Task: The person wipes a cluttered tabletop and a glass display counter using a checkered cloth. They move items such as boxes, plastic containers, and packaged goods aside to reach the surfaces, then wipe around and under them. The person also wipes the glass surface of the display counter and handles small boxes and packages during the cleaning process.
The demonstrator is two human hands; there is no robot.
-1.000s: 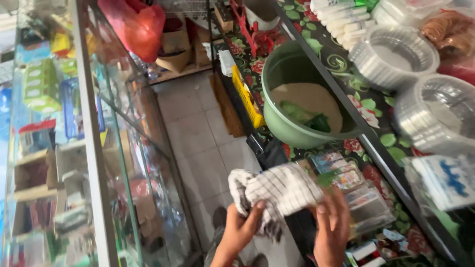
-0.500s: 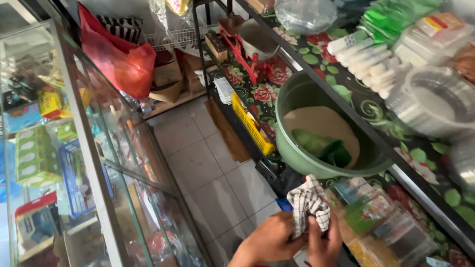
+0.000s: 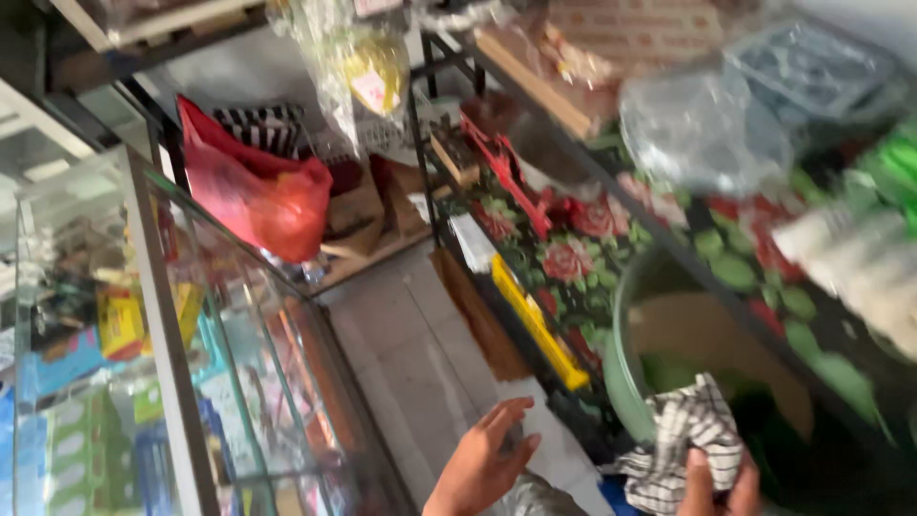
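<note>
My right hand (image 3: 718, 485) grips a black-and-white checked cloth (image 3: 690, 441) at the bottom of the view, right beside the rim of a large green basin (image 3: 619, 382). My left hand (image 3: 485, 461) hovers to the left of the cloth with its fingers spread and nothing in it. Inside the basin lie a pale sheet and something green, both blurred. The whole view is smeared by motion.
A glass display case (image 3: 162, 344) full of small packets stands on the left. A red plastic bag (image 3: 256, 196) hangs at the back. On the right a flowered tablecloth (image 3: 583, 248) covers a table with clear plastic containers (image 3: 707, 124). A tiled floor aisle (image 3: 420, 354) runs between them.
My view has tilted up and toward the back of the aisle. My left hand has let go of the checked cloth and opened; my right hand still holds it by the basin.
</note>
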